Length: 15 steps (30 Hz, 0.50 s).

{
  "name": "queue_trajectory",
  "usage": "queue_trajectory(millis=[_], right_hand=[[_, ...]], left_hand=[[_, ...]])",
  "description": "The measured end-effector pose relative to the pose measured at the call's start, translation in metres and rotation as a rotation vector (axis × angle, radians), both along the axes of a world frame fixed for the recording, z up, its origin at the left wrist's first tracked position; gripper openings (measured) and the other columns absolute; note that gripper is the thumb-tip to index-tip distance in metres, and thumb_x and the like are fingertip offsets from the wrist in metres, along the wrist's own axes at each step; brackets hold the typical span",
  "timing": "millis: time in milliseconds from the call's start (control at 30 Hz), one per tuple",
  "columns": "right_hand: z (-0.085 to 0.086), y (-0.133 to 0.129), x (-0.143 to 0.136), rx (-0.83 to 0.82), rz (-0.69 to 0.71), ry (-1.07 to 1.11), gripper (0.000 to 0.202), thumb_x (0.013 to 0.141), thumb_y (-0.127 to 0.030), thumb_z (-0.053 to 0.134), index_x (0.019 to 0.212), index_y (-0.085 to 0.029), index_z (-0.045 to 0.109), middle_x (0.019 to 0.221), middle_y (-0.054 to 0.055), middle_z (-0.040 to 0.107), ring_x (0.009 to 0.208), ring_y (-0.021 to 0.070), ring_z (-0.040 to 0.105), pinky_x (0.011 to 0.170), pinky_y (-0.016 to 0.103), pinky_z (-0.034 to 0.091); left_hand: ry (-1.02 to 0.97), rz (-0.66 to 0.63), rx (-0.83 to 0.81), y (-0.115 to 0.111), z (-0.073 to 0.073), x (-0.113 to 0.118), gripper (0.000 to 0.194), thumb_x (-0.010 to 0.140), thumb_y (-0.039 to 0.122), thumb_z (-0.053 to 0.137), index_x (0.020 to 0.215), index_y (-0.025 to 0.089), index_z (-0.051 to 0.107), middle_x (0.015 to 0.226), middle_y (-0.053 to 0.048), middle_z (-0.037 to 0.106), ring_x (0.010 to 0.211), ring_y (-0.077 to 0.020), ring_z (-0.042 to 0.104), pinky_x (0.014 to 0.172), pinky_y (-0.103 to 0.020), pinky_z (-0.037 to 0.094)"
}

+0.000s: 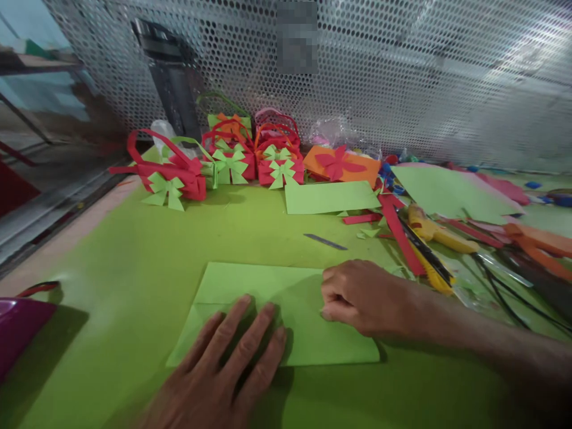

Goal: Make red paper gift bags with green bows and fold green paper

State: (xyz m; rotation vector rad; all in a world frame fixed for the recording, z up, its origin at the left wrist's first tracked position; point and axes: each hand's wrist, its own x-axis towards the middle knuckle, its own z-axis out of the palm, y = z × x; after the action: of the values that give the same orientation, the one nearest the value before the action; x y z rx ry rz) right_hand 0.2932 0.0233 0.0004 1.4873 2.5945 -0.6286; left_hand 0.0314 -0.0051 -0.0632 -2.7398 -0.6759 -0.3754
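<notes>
A light green sheet of paper lies on the green tabletop in front of me, with a crease line across its left part. My left hand rests on its lower left, fingers spread and pressed flat. Against the right part of the sheet sits my right hand, curled into a fist with the thumb side on the paper; nothing shows sticking out of it. Just beyond the sheet lies a thin grey blade. A yellow utility knife and red paper strips are by my right wrist.
Small red paper baskets with green bows stand along the back, near a dark bottle. A green paper strip, an orange piece with a red flower, and a yellow glue gun lie rightward. A purple object sits left.
</notes>
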Motion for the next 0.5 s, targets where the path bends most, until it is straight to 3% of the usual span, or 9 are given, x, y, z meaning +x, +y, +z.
queue_trajectory(millis=[133,333,500], right_hand=[[-0.0038,0.0009,0.0031,0.030,0.018,0.018,0.026,0.080,-0.024,0.052,0.056,-0.016,0.047,0.061,-0.002,0.050,0.053,0.0082,0.034,0.052,0.027,0.019],[-0.0083,0.0015,0.0065,0.049,0.051,0.041,0.025,0.080,-0.021,0.050,0.056,-0.016,0.045,0.060,-0.002,0.048,0.051,0.0076,0.033,0.051,0.027,0.018],[-0.0082,0.0026,0.0043,0.030,0.033,0.042,0.023,0.078,-0.020,0.051,0.056,-0.016,0.047,0.060,-0.002,0.048,0.052,0.0079,0.033,0.051,0.027,0.018]], left_hand=[[-0.018,0.010,-0.015,-0.0009,-0.0071,-0.0018,0.050,0.089,0.029,0.040,0.139,0.027,0.038,0.142,-0.003,0.044,0.135,-0.0301,0.028,0.112,-0.044,0.011],[0.003,0.008,-0.030,-0.0012,-0.0091,-0.0041,0.057,0.089,0.052,0.040,0.142,0.033,0.033,0.142,-0.003,0.043,0.134,-0.0314,0.029,0.109,-0.046,0.016],[0.003,0.008,-0.042,-0.0016,-0.0096,-0.0054,0.056,0.088,0.051,0.042,0.141,0.033,0.035,0.144,-0.003,0.042,0.134,-0.0323,0.029,0.108,-0.047,0.020]])
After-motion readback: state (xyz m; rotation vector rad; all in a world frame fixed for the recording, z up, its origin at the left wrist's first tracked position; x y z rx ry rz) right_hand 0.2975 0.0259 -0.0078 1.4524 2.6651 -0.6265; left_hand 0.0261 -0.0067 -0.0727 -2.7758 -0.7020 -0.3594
